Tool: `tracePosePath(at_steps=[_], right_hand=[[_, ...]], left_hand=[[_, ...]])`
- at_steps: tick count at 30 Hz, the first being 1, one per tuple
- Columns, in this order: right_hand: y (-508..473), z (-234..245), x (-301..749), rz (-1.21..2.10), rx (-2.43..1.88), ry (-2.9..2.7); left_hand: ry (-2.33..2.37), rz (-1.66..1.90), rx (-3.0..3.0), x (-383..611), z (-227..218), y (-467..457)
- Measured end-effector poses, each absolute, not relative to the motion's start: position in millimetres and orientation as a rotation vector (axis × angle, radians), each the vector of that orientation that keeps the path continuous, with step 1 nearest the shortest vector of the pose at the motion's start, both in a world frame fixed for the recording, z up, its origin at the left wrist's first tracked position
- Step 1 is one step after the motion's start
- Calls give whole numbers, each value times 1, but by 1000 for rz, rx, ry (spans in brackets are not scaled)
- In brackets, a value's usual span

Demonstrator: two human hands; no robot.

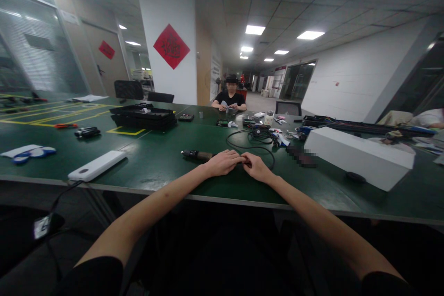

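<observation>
An electric screwdriver (pixel 197 154) lies on the green table, its dark tip pointing left. My left hand (pixel 225 163) rests over its body with the fingers curled around it, hiding much of the rear half. At the tool's rear end, my right hand (pixel 256 167) is closed in a pinch, its fingertips close against those of the left. A black cable (pixel 265 149) loops behind my hands and curves down to the right hand, where it seems to meet the tool. The exact part between the right fingertips is hidden.
A white power bank (pixel 99 165) lies left, near the front edge. A black tray (pixel 143 116) stands beyond it. To the right are a long white box (pixel 359 152) and a coil of black cable (pixel 260 135) among small parts. A person (pixel 230 97) sits across the table.
</observation>
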State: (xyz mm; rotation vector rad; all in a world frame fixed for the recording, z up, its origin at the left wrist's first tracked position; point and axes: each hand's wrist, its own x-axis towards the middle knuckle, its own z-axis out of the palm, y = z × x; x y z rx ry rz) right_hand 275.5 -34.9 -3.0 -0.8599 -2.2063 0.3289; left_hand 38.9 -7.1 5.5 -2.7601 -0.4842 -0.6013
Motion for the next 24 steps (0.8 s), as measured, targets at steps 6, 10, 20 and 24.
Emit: tracePosePath(at_steps=[6,10,20,24], right_hand=[[-37,-1,275,323,-857,-2205],[-37,-1,275,298,-857,-2203],[-37,-1,275,301,-865,-2200],[-36,-3,274,315,-868,-2188]], left_hand=[[-491,-596,-2718,39,9,-9],[-394,-571,-2716,40,11,-11],[-414,-549,-2690,41,11,-9],[-461,-578,-2662,42,11,-9]])
